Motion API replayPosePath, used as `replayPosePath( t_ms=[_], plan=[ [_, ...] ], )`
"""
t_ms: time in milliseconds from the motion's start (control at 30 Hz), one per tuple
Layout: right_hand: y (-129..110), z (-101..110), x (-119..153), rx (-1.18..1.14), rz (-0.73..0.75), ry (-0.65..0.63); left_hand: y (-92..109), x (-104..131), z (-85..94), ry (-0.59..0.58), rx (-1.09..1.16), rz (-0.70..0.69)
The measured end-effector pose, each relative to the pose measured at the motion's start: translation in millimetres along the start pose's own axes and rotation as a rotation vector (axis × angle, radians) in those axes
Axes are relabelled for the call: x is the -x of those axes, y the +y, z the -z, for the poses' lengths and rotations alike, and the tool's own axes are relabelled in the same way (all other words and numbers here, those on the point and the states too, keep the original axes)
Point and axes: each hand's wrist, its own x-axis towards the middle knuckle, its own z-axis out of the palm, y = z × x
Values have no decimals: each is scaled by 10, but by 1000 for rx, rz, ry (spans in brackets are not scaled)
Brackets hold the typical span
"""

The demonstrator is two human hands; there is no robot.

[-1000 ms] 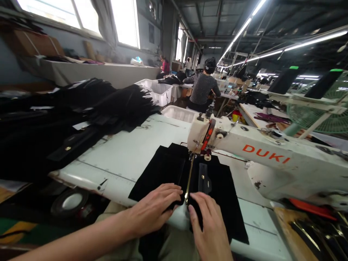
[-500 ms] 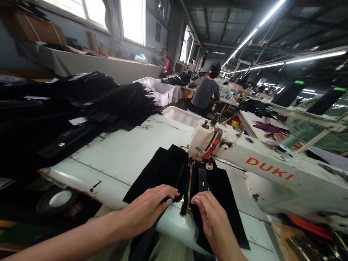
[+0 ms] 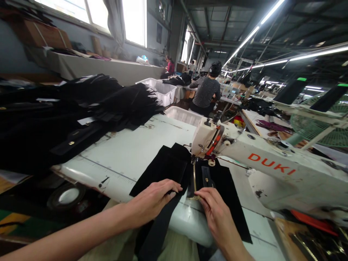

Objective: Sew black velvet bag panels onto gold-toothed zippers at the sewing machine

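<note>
A black fabric panel (image 3: 165, 168) lies beneath the head of a white sewing machine (image 3: 209, 139). A zipper (image 3: 194, 177) with gold teeth runs from the needle area toward me along the fabric. My left hand (image 3: 156, 199) is closed, its thumb and fingers pinching the edge of the left part of the fabric. Close to the zipper's near end, my right hand (image 3: 217, 214) is closed, with finger and thumb pinching the zipper tape. Just beyond my right fingers, a second short zipper piece (image 3: 206, 177) with a gold pull lies on the fabric.
Black fabric pieces (image 3: 108, 98) are heaped at the left of the white table (image 3: 152, 139). White plastic crates (image 3: 183, 115) stand behind it. Gold zippers (image 3: 307, 246) lie in a wooden tray at lower right. A co-worker (image 3: 206, 90) sits farther back.
The zipper's near end has moved away from me, toward the needle. My right fingers have closed in on it. My left hand has shifted slightly, still on the fabric edge.
</note>
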Motion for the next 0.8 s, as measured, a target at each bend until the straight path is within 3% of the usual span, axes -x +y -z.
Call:
replayPosePath(
  t_ms=[100, 300, 400, 500, 633, 800],
  plan=[
    [-38, -28, 14, 110, 54, -9, 7, 14, -17, -12, -51, -21],
    [-76, -270, 295, 449, 181, 64, 66, 34, -113, -69, -183, -159],
    [-154, -327, 360, 471, 190, 118, 58, 44, -146, -41, -210, -163],
    [-295, -355, 382, 347, 206, 168, 22, 57, -165, -6, -222, -153],
    [-424, -331, 401, 204, 99, 265, -11, 69, -191, 3, -219, -158],
    [-522, -393, 339, 429, 1, 220, 24, 80, -170, 51, -219, -122]
  ],
)
